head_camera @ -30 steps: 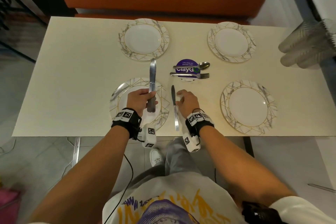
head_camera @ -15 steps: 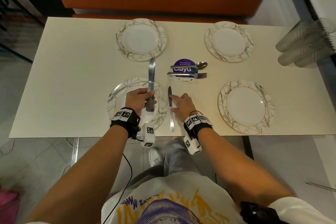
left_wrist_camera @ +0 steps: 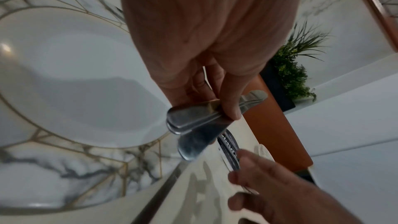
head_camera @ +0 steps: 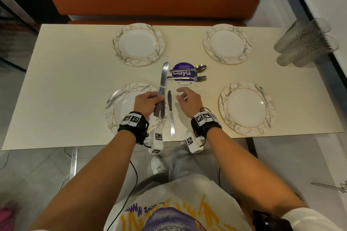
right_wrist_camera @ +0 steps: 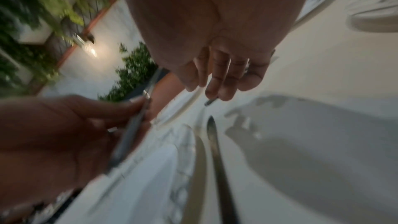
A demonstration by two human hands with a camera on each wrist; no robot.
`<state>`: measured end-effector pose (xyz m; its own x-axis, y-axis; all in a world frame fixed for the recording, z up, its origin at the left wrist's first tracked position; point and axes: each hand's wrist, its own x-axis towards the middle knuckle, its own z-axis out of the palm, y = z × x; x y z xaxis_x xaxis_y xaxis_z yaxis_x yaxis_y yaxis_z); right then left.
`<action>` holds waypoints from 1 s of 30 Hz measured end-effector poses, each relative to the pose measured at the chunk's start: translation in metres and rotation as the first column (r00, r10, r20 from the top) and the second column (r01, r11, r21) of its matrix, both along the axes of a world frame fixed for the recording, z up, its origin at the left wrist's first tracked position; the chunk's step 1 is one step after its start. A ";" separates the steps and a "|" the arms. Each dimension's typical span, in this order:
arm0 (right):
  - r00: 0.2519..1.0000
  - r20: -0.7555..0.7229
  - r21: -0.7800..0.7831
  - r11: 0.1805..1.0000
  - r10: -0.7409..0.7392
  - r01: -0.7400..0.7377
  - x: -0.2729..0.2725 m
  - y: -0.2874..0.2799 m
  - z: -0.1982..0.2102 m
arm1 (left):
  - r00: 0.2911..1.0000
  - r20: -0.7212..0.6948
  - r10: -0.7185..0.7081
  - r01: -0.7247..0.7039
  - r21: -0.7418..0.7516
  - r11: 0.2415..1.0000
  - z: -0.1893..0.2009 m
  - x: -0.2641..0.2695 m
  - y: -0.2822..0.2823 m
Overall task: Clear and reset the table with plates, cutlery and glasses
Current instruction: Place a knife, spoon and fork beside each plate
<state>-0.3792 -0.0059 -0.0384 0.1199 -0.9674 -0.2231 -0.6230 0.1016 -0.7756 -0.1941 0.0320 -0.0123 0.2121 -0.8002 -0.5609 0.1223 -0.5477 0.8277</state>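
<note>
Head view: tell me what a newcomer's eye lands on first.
Four marble-patterned plates sit at the corners of the cream table. At the near edge the left hand grips a bundle of knives above one plate, while the right hand hovers open beside a single knife lying on the table.

Head view: even indoor light, sharp centre, wide-angle bend at edges, small glare spot on near right plate [head_camera: 261,102]. Wrist views: dimmer, motion blur, esp. right; soft hand shadows on surface [right_wrist_camera: 323,142].
</note>
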 end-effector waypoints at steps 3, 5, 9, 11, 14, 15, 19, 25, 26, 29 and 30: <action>0.996 0.066 -0.039 0.998 -0.056 0.059 -0.002 -0.009 0.016 | 0.999 0.005 -0.038 0.038 -0.012 0.999 0.004 -0.020 -0.006; 0.991 0.111 -0.038 0.996 -0.070 0.075 -0.006 -0.015 0.024 | 0.997 -0.004 -0.072 0.072 -0.021 0.997 0.007 -0.034 -0.009; 0.979 0.161 -0.011 0.991 -0.129 0.133 -0.033 -0.031 0.036 | 0.988 -0.067 -0.138 0.135 -0.053 0.989 0.018 -0.066 -0.020; 0.966 0.191 0.013 0.984 -0.174 0.175 -0.056 -0.038 0.043 | 0.983 -0.086 -0.160 0.155 -0.067 0.986 0.020 -0.086 -0.029; 0.923 0.287 0.050 0.967 -0.255 0.252 -0.101 -0.046 0.053 | 0.980 -0.081 -0.184 0.177 -0.084 0.981 0.022 -0.124 -0.046; 0.905 0.314 0.065 0.958 -0.287 0.281 -0.119 -0.049 0.056 | 0.979 -0.081 -0.186 0.179 -0.083 0.980 0.022 -0.139 -0.051; 0.874 0.322 0.081 0.930 -0.365 0.359 -0.206 -0.065 0.055 | 0.976 -0.096 -0.194 0.189 -0.059 0.980 0.018 -0.204 -0.071; 0.914 0.128 0.114 0.921 -0.384 0.371 -0.347 -0.082 0.048 | 0.990 -0.090 -0.107 0.109 0.021 0.994 0.000 -0.294 -0.095; 0.931 0.050 0.117 0.928 -0.361 0.353 -0.368 -0.084 0.041 | 0.993 -0.082 -0.088 0.090 0.021 0.996 -0.001 -0.304 -0.097; 0.948 -0.119 0.171 0.935 -0.295 0.312 -0.413 -0.082 0.020 | 0.997 -0.060 -0.048 0.049 0.014 0.999 -0.003 -0.326 -0.100; 0.949 -0.160 0.185 0.936 -0.271 0.298 -0.422 -0.080 0.013 | 0.998 -0.061 -0.034 0.035 0.019 0.999 -0.004 -0.331 -0.101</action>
